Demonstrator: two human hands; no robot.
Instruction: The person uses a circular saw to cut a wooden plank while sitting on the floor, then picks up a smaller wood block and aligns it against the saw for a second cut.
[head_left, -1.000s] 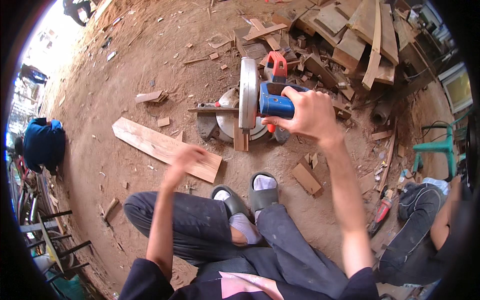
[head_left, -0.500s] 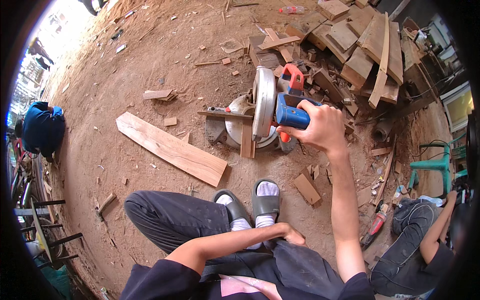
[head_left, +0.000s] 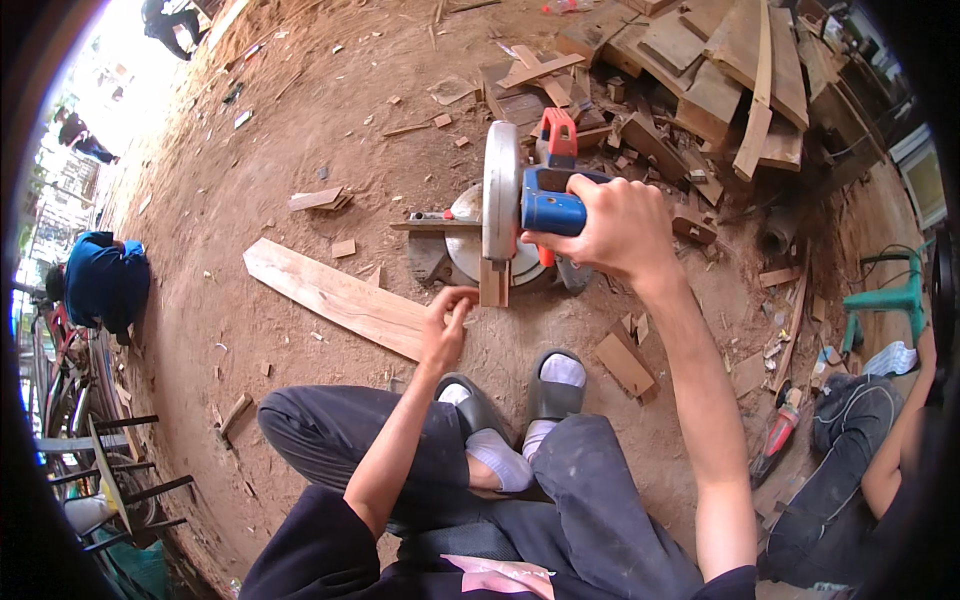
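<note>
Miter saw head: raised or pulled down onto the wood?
Lowered. The right hand grips the blue handle and the blade guard meets the small wood piece on the base. Whether it is spinning: cannot tell.

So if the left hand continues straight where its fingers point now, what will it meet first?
Most likely the short wood piece under the saw blade. The left hand points up toward it; depth is unclear.

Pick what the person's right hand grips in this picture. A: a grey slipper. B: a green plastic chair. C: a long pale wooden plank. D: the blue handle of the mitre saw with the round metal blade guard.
D: the right hand is wrapped round the blue handle of the mitre saw, beside its round metal blade guard.
</note>
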